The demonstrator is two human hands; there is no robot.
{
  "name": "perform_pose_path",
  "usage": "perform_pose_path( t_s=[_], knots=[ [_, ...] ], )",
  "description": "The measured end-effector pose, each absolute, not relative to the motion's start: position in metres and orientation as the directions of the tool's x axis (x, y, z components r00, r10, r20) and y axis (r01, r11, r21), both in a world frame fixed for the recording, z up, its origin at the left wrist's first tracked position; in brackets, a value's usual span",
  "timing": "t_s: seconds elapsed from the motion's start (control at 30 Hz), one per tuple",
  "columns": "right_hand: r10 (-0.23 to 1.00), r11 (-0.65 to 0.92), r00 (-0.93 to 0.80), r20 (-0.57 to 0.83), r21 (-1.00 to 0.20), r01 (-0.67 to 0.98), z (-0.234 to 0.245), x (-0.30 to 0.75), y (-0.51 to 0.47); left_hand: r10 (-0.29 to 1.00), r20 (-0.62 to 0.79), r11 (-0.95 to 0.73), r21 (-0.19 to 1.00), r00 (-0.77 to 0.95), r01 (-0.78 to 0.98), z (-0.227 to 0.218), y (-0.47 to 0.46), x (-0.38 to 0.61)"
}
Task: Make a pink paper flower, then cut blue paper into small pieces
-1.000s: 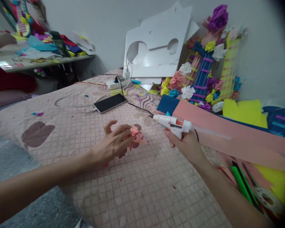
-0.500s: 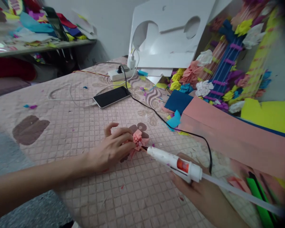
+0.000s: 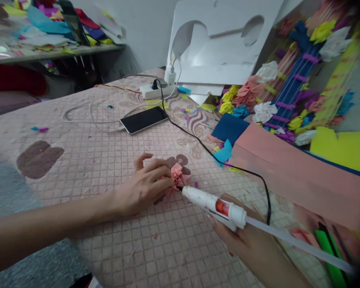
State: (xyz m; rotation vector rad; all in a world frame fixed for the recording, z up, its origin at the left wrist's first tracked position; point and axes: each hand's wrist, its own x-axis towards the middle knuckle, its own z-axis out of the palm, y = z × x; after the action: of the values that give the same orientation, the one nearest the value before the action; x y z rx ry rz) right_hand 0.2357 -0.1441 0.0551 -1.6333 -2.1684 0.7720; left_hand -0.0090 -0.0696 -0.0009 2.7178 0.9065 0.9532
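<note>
My left hand point(image 3: 144, 185) pinches a small pink paper flower point(image 3: 179, 176) just above the pink quilted bedspread point(image 3: 108, 160). My right hand point(image 3: 243, 238) grips a white hot glue gun point(image 3: 214, 205) with a clear glue stick trailing behind it. The gun's nozzle touches the flower's lower right side. A black cord point(image 3: 228, 162) runs from the gun across the bedspread to a white power strip point(image 3: 156, 90).
A black phone point(image 3: 144, 119) on a white cable lies further back. A long pink paper sheet point(image 3: 300, 170), blue and yellow sheets, and a board decorated with paper flowers point(image 3: 276, 76) lie at the right. White cut foam board point(image 3: 222, 44) leans on the wall. Green pens point(image 3: 327, 252) lie at lower right.
My right hand brought the glue gun down and left from beside the pink sheet until its nozzle met the flower. My left hand kept holding the flower in place.
</note>
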Motion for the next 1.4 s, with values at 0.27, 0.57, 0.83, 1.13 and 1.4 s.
perform_pose_path(
  t_s=[0.27, 0.57, 0.83, 1.13, 1.4],
  knots=[
    [0.959, 0.187, -0.271, -0.079, -0.541, 0.82, 0.05, 0.236, -0.141, 0.599, 0.502, -0.8, 0.338, 0.624, 0.496, 0.002, -0.071, -0.009],
    [0.95, 0.221, -0.301, -0.081, -0.509, 0.832, 0.05, 0.238, -0.137, 0.645, 0.473, -0.764, 0.423, 0.6, 0.488, -0.001, -0.069, -0.008],
    [0.933, 0.305, -0.358, -0.041, -0.44, 0.845, 0.051, 0.242, -0.133, 0.65, 0.471, -0.759, 0.431, 0.596, 0.488, 0.0, -0.067, -0.007],
    [0.939, 0.288, -0.338, -0.058, -0.402, 0.869, 0.049, 0.247, -0.131, 0.66, 0.463, -0.749, 0.461, 0.591, 0.476, -0.001, -0.066, -0.007],
    [0.943, 0.26, -0.322, -0.085, -0.42, 0.87, 0.051, 0.247, -0.129, 0.666, 0.439, -0.743, 0.463, 0.603, 0.484, -0.001, -0.066, -0.008]
  ],
)
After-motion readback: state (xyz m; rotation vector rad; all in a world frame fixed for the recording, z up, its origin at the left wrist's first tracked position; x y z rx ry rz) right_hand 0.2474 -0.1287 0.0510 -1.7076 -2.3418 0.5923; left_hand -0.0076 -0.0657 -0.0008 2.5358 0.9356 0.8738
